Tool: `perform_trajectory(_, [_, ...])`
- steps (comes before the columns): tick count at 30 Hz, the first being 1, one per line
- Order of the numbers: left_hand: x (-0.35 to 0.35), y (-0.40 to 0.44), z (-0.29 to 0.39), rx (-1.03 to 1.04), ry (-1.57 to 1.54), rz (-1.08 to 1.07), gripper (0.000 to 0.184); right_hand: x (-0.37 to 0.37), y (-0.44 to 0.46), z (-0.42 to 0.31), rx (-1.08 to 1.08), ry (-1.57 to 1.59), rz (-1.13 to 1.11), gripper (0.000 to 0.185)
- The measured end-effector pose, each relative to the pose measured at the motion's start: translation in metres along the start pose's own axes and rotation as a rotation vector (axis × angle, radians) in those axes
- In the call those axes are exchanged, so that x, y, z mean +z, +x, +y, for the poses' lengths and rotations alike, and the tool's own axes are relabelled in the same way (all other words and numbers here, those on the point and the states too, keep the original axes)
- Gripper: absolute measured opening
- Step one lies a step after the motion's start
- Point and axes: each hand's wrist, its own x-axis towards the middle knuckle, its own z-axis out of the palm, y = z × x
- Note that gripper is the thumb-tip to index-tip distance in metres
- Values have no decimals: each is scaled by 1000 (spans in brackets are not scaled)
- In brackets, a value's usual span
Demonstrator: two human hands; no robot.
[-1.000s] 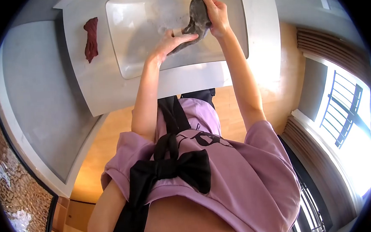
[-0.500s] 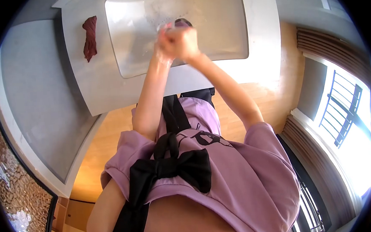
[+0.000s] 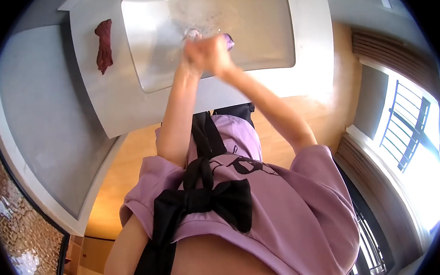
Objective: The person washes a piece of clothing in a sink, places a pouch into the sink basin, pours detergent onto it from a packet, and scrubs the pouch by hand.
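My left hand (image 3: 193, 58) and my right hand (image 3: 215, 53) are pressed together over the white sink (image 3: 265, 55), smeared by motion. Both are closed on a small purple cloth (image 3: 229, 41) with a dark edge, which pokes out beyond the right hand; its exact kind is unclear. Most of it is hidden inside the fingers. Whitish foam (image 3: 193, 35) shows at the far side of the left hand. Wet marks and suds lie on the basin floor behind the hands.
A dark red twisted cloth (image 3: 104, 46) lies on the white counter (image 3: 96, 101) left of the sink. The counter's front edge runs close to my body. A barred window (image 3: 403, 123) with brown curtains (image 3: 394, 53) is at the right.
The purple cloth's visible end has shifted to the right and slightly down, now beside the right hand instead of above it. Both hands stay together, moving slightly.
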Motion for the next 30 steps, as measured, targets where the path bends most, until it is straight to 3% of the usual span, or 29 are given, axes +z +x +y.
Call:
perform_trajectory(2, [-18, 3, -1, -35, -57, -50, 23, 5, -2, 0, 70, -44, 57, 30])
perform_trajectory(3, [22, -11, -1, -21, 123, 330, 23, 5, 9, 19, 112, -133, 60, 28])
perform_trajectory(5, [28, 0, -4, -4, 219, 255, 27, 2, 36, 49, 362, -272, 68, 27])
perform_trajectory(7, [14, 1, -6, 28, 188, 266, 28, 9, 31, 44, 104, -223, 149, 25])
perform_trajectory(8, [-26, 8, -10, 121, 169, -112, 27, 7, 16, 23, 59, -115, 32, 27])
perform_trajectory(9, [-23, 2, -6, 96, 107, -134, 28, 3, 8, 6, 6, -10, -76, 29])
perform_trajectory(11, [-15, -6, 0, 67, 44, -152, 29, 4, 21, 21, 77, -85, -58, 26])
perform_trajectory(13, [16, -7, 5, -205, 142, 50, 19, -2, 32, 40, 219, -247, -26, 20])
perform_trajectory(14, [34, -4, -6, -77, 146, 318, 18, -3, 35, 47, 256, -244, -46, 22])
perform_trajectory(15, [29, -4, -8, -75, 144, 319, 18, -1, 28, 44, 255, -243, -48, 22])
perform_trajectory(16, [15, -8, -13, 94, 303, 182, 20, 3, 13, 33, 53, -92, -93, 22])
perform_trajectory(17, [-15, -1, -9, 85, 143, -80, 23, 5, 4, 22, -152, 62, -133, 22])
perform_trajectory(18, [-19, 1, -1, 32, -17, -336, 26, -3, 1, 9, -271, 178, -263, 9])
perform_trajectory(19, [-23, -4, -2, 33, -20, -327, 26, -2, 0, 13, -265, 184, -269, 9])
perform_trajectory(21, [-5, -6, 1, -80, -16, 4, 29, 5, 14, 38, 49, -102, -32, 25])
perform_trajectory(22, [29, -10, -1, 38, 126, 182, 32, 5, 22, 52, 134, -177, -30, 25])
perform_trajectory(25, [5, -14, 0, 14, 120, 184, 34, 9, 9, 31, -42, -118, -47, 26])
perform_trajectory(26, [-9, -9, -2, 59, 146, 95, 33, 4, -3, 19, -145, 73, -333, 15])
perform_trajectory(27, [-12, -6, -2, 106, 168, 5, 33, 5, 2, 22, -149, 72, -330, 15])
perform_trajectory(28, [-14, -3, -2, 154, 184, -83, 33, 8, 7, 28, -104, -37, -158, 21])
perform_trajectory(29, [-17, 2, -1, 23, 197, 72, 32, 9, 11, 33, -49, -146, 12, 27])
perform_trajectory(30, [6, 1, 5, -109, 188, 225, 32, 9, 23, 43, 135, -256, 2, 27])
